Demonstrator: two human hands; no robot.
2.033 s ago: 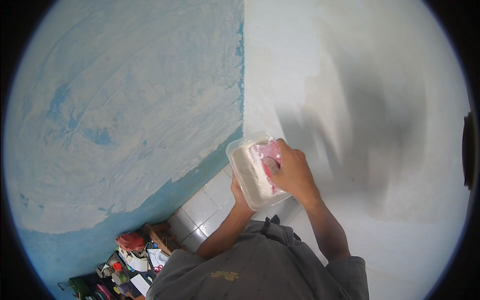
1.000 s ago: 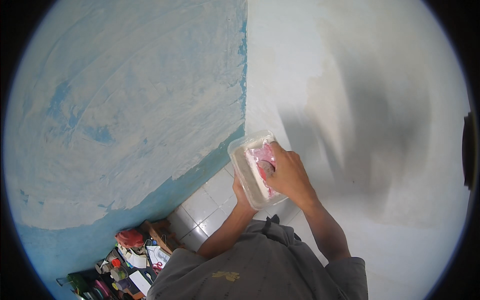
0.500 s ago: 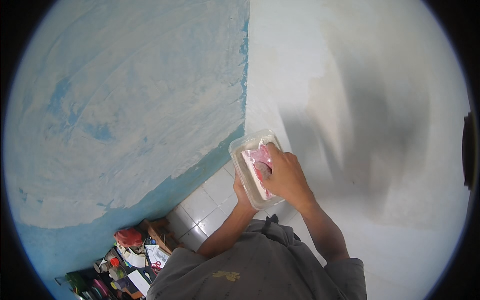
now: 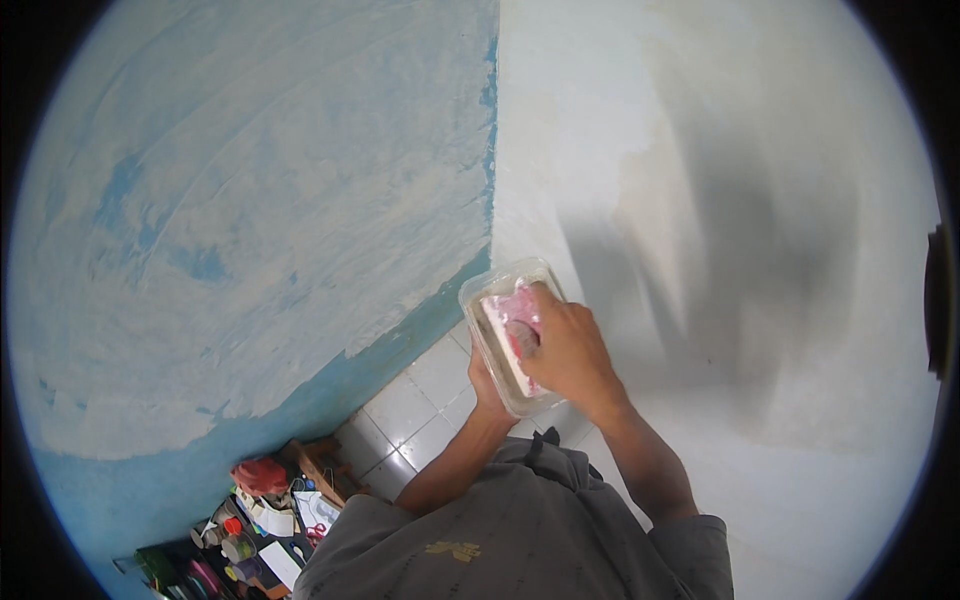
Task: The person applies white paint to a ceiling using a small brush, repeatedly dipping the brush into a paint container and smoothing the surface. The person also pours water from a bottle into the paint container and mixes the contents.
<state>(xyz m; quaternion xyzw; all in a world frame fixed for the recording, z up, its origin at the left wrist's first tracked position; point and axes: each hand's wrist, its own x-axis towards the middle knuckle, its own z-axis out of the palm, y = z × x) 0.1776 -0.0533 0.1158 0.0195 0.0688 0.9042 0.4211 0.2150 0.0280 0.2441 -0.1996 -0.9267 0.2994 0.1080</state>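
My left hand holds a clear plastic tub from below and along its left side, its fingers mostly hidden behind it. Over the tub, my right hand is closed on a red putty spreader smeared with white paste. The spreader's flat plate lies inside the tub, and my thumb presses against it. Part of the plate is hidden under my right hand. Whitish paste coats the tub's inside.
On the left stands a blue wall coated unevenly with whitish putty. It meets a white wall at a corner ahead. White floor tiles show below. A cluttered table at lower left bears jars, papers, red-handled scissors and a red cloth.
My right hand has shifted the spreader slightly within the tub, and its plate sits at a slightly different tilt. The left hand and tub are almost unmoved.
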